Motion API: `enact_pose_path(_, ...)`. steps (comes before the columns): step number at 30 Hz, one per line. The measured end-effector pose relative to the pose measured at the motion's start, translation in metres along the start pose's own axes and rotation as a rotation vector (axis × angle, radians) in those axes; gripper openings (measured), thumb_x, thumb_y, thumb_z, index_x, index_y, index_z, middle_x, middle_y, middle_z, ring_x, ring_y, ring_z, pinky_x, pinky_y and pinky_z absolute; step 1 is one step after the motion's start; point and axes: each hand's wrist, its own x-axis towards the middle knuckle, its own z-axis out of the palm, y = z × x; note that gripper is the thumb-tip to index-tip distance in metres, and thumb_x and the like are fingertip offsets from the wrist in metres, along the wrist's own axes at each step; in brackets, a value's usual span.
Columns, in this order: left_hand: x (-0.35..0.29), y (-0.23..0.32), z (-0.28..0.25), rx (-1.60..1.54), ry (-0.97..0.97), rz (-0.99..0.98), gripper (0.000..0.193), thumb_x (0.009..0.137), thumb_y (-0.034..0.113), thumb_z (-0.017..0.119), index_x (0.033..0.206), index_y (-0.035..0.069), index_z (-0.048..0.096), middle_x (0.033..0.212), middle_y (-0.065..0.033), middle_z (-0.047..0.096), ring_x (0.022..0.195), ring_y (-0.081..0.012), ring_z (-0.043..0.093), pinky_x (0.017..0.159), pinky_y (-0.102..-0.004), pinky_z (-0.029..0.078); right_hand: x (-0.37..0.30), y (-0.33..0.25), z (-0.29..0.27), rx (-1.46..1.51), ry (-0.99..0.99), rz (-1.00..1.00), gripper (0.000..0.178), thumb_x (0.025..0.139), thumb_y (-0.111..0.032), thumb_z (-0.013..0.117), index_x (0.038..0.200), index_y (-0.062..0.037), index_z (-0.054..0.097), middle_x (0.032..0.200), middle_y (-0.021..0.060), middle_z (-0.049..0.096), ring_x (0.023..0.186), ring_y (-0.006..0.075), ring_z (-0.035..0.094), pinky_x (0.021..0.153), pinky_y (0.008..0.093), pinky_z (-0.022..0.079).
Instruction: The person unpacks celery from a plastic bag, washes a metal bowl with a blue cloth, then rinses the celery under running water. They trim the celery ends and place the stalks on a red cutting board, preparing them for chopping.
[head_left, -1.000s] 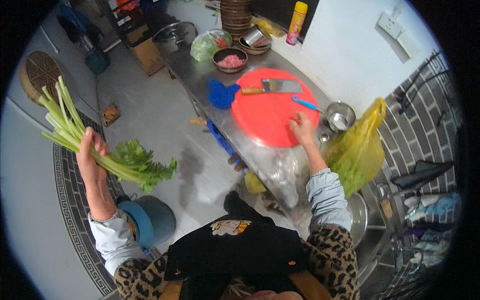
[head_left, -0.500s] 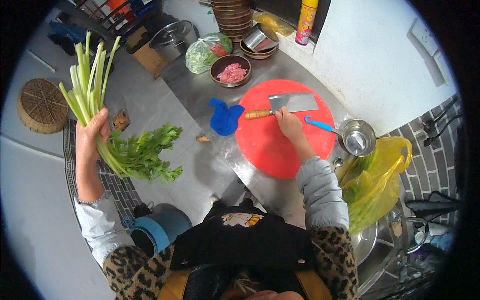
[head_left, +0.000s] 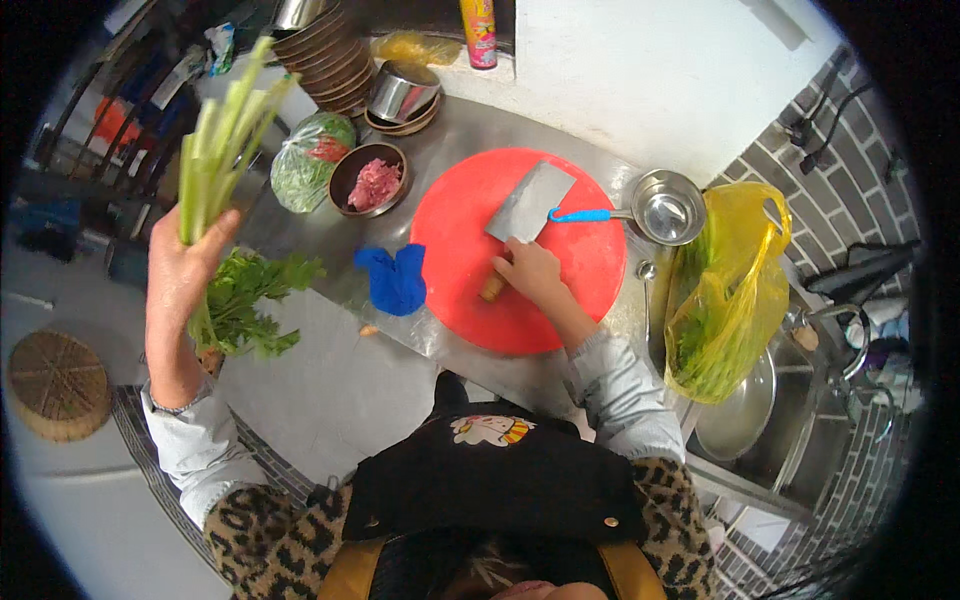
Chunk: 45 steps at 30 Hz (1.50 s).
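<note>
My left hand (head_left: 185, 270) is closed round a bunch of celery (head_left: 225, 145), held out to the left off the counter. Its pale stalks point up and its leafy tops hang below the fist. On the round red cutting board (head_left: 455, 275), my right hand (head_left: 530, 272) grips a cleaver (head_left: 532, 200) where its wooden handle meets the blade. The broad blade lies over the board, angled to the far right. Across the board's right side reaches the blue handle of a metal ladle (head_left: 668, 207).
A blue cloth (head_left: 393, 280) lies left of the board. Beyond it are a bowl of raw minced meat (head_left: 352, 195), bagged greens (head_left: 310, 165) and stacked bowls (head_left: 325, 60). On the right, a yellow bag of greens (head_left: 730, 290) sits beside the sink (head_left: 800, 440).
The cleaver has turned from lying crosswise to a slant, and my right hand has taken its handle. My view has swung, and the celery stalks tilt more to the right.
</note>
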Motion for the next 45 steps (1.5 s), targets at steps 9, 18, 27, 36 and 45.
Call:
enact_pose_path(9, 0.003, 0.052, 0.014, 0.093, -0.283, 0.014, 0.025, 0.082, 0.016, 0.067, 0.095, -0.004, 0.059, 0.069, -0.0056, 0.054, 0.064, -0.0126, 0.047, 0.061, -0.0298, 0.043, -0.081, 0.082, -0.037, 0.937, 0.285, 0.406, 0.018, 0.071, -0.004, 0.061, 0.087, -0.0028, 0.054, 0.074, 0.0018, 0.056, 0.06, 0.0111, 0.055, 0.054, 0.0268, 0.046)
enact_pose_path(18, 0.006, 0.035, 0.019, 0.156, -0.282, 0.246, 0.022, 0.084, 0.015, 0.065, 0.094, -0.003, 0.057, 0.066, 0.0004, 0.049, 0.058, -0.0103, 0.044, 0.054, -0.0287, 0.04, -0.12, 0.073, -0.075, 0.727, -0.154, 0.264, 0.031, 0.074, -0.003, 0.056, 0.104, 0.0007, 0.06, 0.068, -0.0023, 0.052, 0.059, 0.0069, 0.049, 0.052, 0.0265, 0.042)
enact_pose_path(27, 0.011, 0.041, 0.021, 0.509, -0.145, 0.221, 0.024, 0.08, 0.021, 0.067, 0.087, 0.001, 0.057, 0.071, -0.0193, 0.059, 0.068, -0.0385, 0.056, 0.061, -0.0411, 0.043, -0.097, 0.069, -0.076, -0.142, 0.308, -0.104, 0.044, 0.074, -0.01, 0.065, 0.117, -0.0065, 0.056, 0.1, 0.0167, 0.061, 0.094, 0.0334, 0.059, 0.078, 0.0406, 0.049)
enact_pose_path(36, 0.01, 0.008, 0.006, 0.507, -0.069, 0.176, 0.023, 0.08, 0.022, 0.067, 0.089, 0.003, 0.058, 0.076, -0.0207, 0.061, 0.074, -0.0399, 0.059, 0.062, -0.0417, 0.045, -0.039, -0.11, 0.073, -0.259, 0.057, -0.878, 0.045, 0.079, -0.014, 0.057, 0.124, -0.0171, 0.053, 0.127, 0.0181, 0.049, 0.094, 0.0296, 0.055, 0.078, 0.0438, 0.049)
enact_pose_path(45, -0.007, -0.022, -0.005, 0.478, -0.12, 0.12, 0.024, 0.08, 0.021, 0.068, 0.089, 0.002, 0.057, 0.073, -0.0218, 0.058, 0.07, -0.0416, 0.057, 0.06, -0.0428, 0.044, 0.044, -0.185, 0.177, -0.071, -0.123, -0.562, 0.056, 0.074, -0.012, 0.065, 0.128, -0.0112, 0.049, 0.118, 0.0175, 0.051, 0.101, 0.0336, 0.052, 0.076, 0.0434, 0.052)
